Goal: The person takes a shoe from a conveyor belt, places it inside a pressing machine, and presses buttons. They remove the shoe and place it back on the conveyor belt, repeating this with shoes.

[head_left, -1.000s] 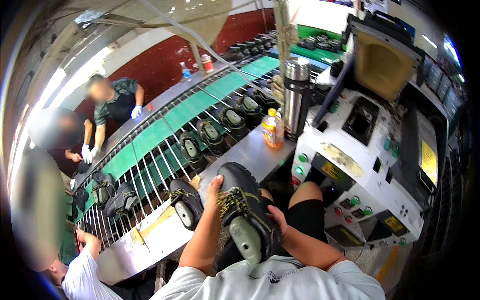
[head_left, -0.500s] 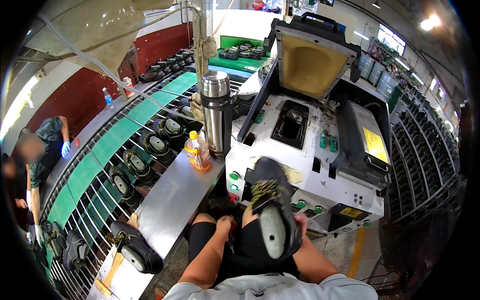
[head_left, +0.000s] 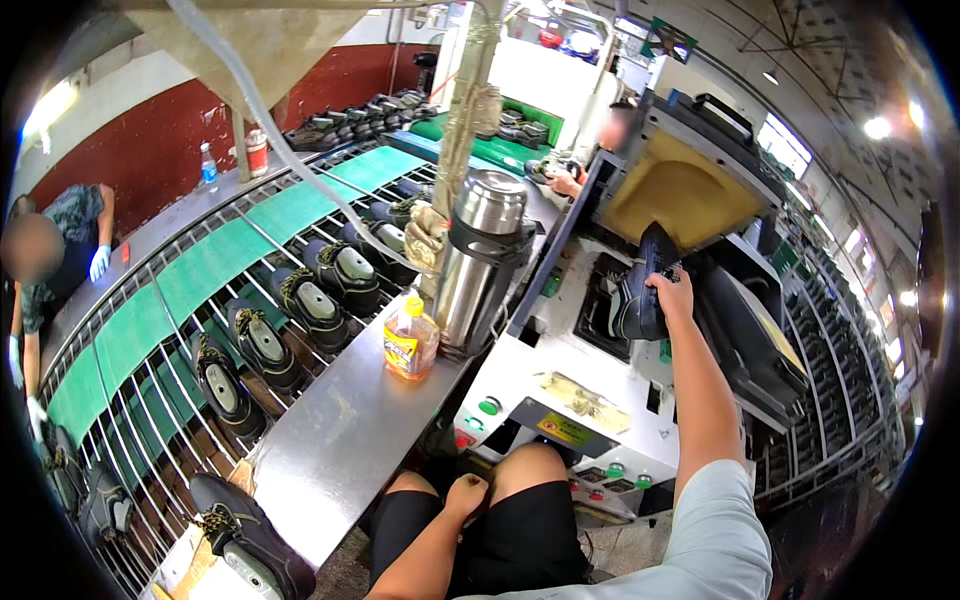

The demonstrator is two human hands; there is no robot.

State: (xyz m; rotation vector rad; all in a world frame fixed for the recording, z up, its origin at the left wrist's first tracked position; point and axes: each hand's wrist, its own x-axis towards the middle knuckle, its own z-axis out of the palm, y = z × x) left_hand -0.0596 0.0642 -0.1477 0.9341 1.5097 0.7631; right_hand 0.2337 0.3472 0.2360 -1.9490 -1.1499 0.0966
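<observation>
My right hand (head_left: 676,292) grips a black safety shoe (head_left: 636,300) over the well (head_left: 596,325) of a white machine, its toe pointing up toward the raised padded lid (head_left: 675,180). My left hand (head_left: 467,495) rests closed on my lap between the knees; whatever it may hold is hidden. Another black shoe (head_left: 245,535) with yellow-flecked laces lies on the near end of the metal bench (head_left: 335,435) to my left.
A steel thermos (head_left: 475,265) and a bottle of amber liquid (head_left: 410,340) stand on the bench. Beyond runs a roller conveyor with a green belt (head_left: 215,240) and several shoes. Co-workers are at far left and behind the machine. A dark rack (head_left: 835,390) stands right.
My right hand has carried the shoe from above my lap, forward and up to the machine's well, turning it toe up. My left hand stays near my lap. The view has shifted.
</observation>
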